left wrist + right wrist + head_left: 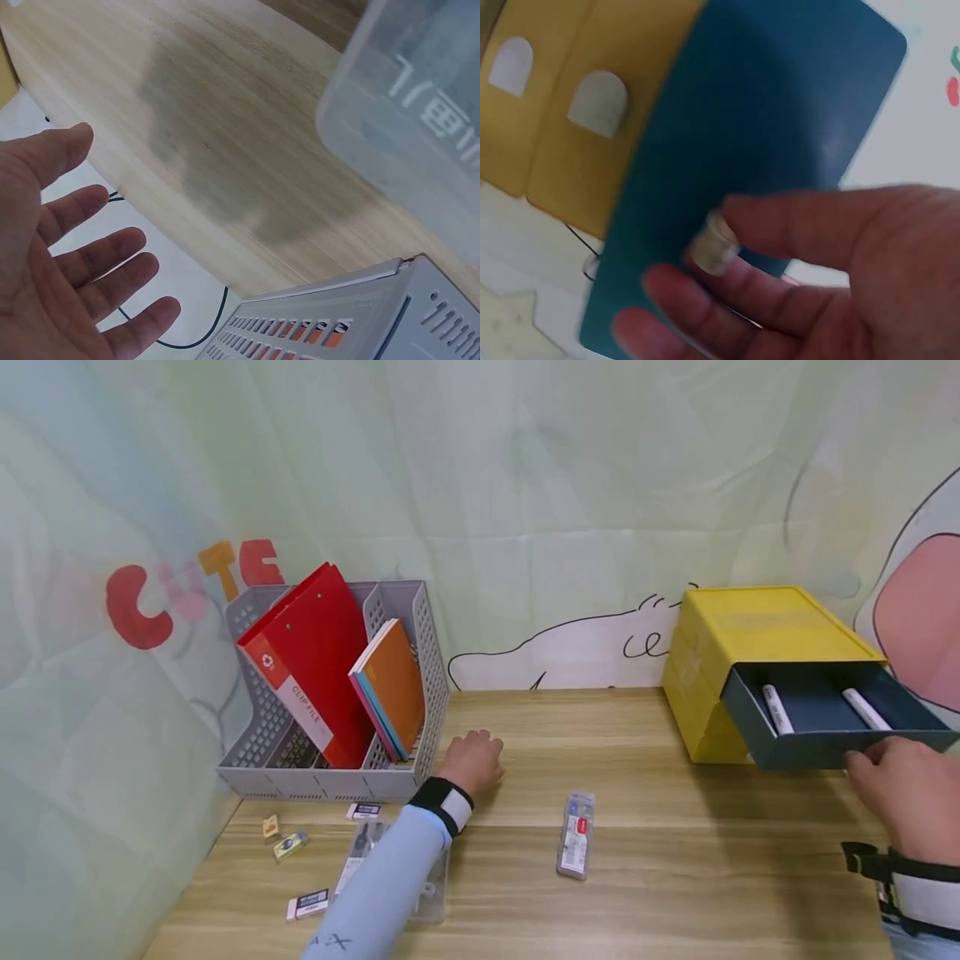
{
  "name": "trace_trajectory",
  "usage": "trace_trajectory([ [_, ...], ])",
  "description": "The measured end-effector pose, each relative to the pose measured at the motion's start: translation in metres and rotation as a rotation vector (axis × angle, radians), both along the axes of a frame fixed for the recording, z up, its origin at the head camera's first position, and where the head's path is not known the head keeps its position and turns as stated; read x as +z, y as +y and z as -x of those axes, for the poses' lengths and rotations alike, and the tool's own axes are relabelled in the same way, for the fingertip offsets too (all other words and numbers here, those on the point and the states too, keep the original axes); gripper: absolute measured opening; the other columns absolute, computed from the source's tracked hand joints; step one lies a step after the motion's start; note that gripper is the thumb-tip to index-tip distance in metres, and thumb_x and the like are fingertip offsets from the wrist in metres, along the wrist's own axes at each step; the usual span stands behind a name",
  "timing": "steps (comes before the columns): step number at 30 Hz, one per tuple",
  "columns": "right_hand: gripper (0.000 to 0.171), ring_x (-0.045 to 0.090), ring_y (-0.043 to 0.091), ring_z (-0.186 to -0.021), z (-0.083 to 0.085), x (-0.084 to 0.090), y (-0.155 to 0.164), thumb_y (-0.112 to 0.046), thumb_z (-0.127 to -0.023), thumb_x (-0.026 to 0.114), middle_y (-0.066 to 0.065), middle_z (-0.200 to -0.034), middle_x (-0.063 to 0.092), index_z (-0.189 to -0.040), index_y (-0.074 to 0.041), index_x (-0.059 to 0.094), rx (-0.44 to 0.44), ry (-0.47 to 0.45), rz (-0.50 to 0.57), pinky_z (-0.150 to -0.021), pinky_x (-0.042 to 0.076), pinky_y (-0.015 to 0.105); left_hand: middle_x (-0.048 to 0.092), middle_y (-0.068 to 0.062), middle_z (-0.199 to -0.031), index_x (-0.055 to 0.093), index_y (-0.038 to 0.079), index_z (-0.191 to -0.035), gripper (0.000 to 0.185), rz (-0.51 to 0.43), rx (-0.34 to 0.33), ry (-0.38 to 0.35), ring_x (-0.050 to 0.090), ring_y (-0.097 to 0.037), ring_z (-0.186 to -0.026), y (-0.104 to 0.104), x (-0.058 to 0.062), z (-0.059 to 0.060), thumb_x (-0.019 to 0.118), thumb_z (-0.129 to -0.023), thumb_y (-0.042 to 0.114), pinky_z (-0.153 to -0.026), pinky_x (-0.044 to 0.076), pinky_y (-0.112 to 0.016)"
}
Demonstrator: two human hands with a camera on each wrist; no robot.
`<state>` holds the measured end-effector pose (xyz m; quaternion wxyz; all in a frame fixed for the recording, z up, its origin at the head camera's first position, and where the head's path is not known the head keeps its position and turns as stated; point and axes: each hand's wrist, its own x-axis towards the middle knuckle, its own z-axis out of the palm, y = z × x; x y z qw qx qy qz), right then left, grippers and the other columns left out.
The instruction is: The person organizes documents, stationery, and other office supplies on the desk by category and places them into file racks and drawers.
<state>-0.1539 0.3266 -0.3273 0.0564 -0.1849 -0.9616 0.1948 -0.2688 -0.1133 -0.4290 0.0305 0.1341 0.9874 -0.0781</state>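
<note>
My right hand (907, 793) is at the front of a pulled-out dark teal drawer (810, 750) of the yellow drawer box (787, 622). In the right wrist view its thumb and fingers pinch a small pale tab (714, 244) on the drawer front. Two white sticks with print, one a left stick (777, 710) and one a right stick (866, 709), lie inside the drawer. My left hand (474, 762) hovers over the table beside the grey organizer (322, 783); in the left wrist view its fingers (105, 255) are spread and hold nothing.
A red clip file (315, 668) and thin notebooks (393, 689) lean in the organizer. A clear slim case (576, 835) lies mid-table. Small boxed items, such as a white one (307, 905), and a clear plastic box (431, 893) lie around my left forearm.
</note>
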Motion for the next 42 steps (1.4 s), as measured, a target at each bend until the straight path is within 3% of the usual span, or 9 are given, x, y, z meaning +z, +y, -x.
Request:
trace_trajectory([
  [7,0.047,0.041,0.026,-0.047,0.034,-0.01,-0.006,-0.02,-0.096,0.04,0.007,-0.05,0.04,-0.052,-0.006,0.046,-0.016,0.124,-0.067,-0.043,0.03,0.034,0.064,-0.011,-0.114,0.067,0.011,-0.121,0.037,0.001,0.003,0.021,0.06,-0.027,-0.106,-0.002,0.002,-0.002,0.071,-0.092,0.034,-0.09,0.051,-0.046],
  [12,0.047,0.042,0.027,-0.05,0.069,-0.013,-0.006,-0.024,-0.098,0.036,0.007,-0.051,0.039,-0.054,-0.007,0.045,-0.028,0.121,-0.069,-0.045,0.031,0.035,0.064,-0.011,-0.113,0.067,0.011,-0.121,0.037,0.007,0.002,0.016,0.06,-0.027,-0.105,-0.003,0.001,-0.002,0.071,-0.092,0.035,-0.09,0.051,-0.045],
  [16,0.046,0.045,0.03,-0.052,0.084,-0.014,-0.004,-0.026,-0.096,0.035,0.01,-0.053,0.041,-0.057,-0.003,0.046,-0.028,0.112,-0.06,-0.047,0.033,0.037,0.064,-0.011,-0.112,0.068,0.011,-0.12,0.037,-0.004,-0.005,0.01,0.06,-0.027,-0.105,-0.003,-0.002,-0.002,0.072,-0.092,0.034,-0.089,0.051,-0.045],
  [22,0.047,0.046,0.03,-0.053,0.087,-0.019,-0.003,-0.031,-0.095,0.041,0.01,-0.053,0.042,-0.059,-0.002,0.048,-0.048,0.087,-0.077,-0.047,0.033,0.037,0.064,-0.011,-0.113,0.068,0.011,-0.122,0.039,-0.005,0.014,0.003,0.06,-0.027,-0.105,-0.005,-0.003,-0.002,0.072,-0.091,0.035,-0.09,0.051,-0.046],
  [24,0.049,0.047,0.03,-0.054,0.085,-0.023,-0.002,-0.037,-0.096,0.045,0.011,-0.054,0.043,-0.067,0.002,0.05,-0.038,0.057,-0.08,-0.048,0.034,0.038,0.064,-0.011,-0.114,0.067,0.012,-0.122,0.039,-0.002,0.022,-0.002,0.059,-0.027,-0.106,-0.005,-0.002,-0.001,0.071,-0.092,0.035,-0.092,0.05,-0.046],
  [29,0.061,0.051,0.032,-0.059,0.082,-0.036,0.001,-0.05,-0.097,0.048,0.015,-0.06,0.048,-0.077,0.007,0.056,0.003,-0.101,-0.054,-0.053,0.038,0.039,0.064,-0.011,-0.116,0.067,0.012,-0.122,0.038,-0.003,0.022,-0.014,0.059,-0.027,-0.108,-0.005,-0.002,-0.001,0.071,-0.092,0.036,-0.092,0.05,-0.046],
  [31,0.063,0.051,0.032,-0.059,0.081,-0.042,0.003,-0.052,-0.096,0.047,0.014,-0.06,0.048,-0.067,0.003,0.057,0.013,-0.125,-0.035,-0.053,0.037,0.039,0.064,-0.011,-0.116,0.067,0.012,-0.122,0.039,-0.004,0.022,-0.017,0.059,-0.027,-0.108,-0.004,-0.002,-0.001,0.071,-0.092,0.036,-0.092,0.05,-0.046],
  [35,0.063,0.05,0.031,-0.056,0.082,-0.05,0.003,-0.054,-0.096,0.045,0.011,-0.056,0.046,-0.06,-0.003,0.053,0.012,-0.071,0.001,-0.05,0.035,0.038,0.064,-0.011,-0.116,0.067,0.012,-0.123,0.04,-0.003,0.031,-0.015,0.059,-0.027,-0.108,-0.004,-0.002,-0.002,0.071,-0.092,0.036,-0.094,0.049,-0.046],
  [42,0.066,0.049,0.029,-0.055,0.079,-0.058,-0.001,-0.054,-0.097,0.037,0.012,-0.056,0.047,-0.06,-0.002,0.055,0.009,-0.047,-0.001,-0.048,0.035,0.037,0.064,-0.01,-0.116,0.067,0.012,-0.121,0.038,-0.01,0.026,-0.005,0.059,-0.027,-0.107,-0.005,-0.002,-0.002,0.071,-0.092,0.036,-0.093,0.05,-0.046],
])
